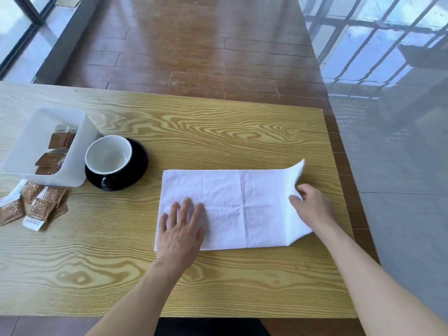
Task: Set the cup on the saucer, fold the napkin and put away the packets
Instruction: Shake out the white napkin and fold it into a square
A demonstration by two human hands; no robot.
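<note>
A white napkin (242, 204) lies folded into a long strip on the wooden table. My left hand (181, 229) presses flat on its left end with fingers spread. My right hand (312, 207) pinches the napkin's right end, which is lifted and curling upward. A black cup with a white inside (109, 156) stands on a black saucer (140, 156) left of the napkin. A white bin (80, 141) at the far left holds several brown packets (58, 141). Several more brown packets (38, 204) lie loose on the table in front of the bin.
The wooden table (218, 132) ends close to the napkin's right end, with tiled floor beyond. Wood floor lies past the far edge. Bare tabletop stretches in front of the napkin toward me.
</note>
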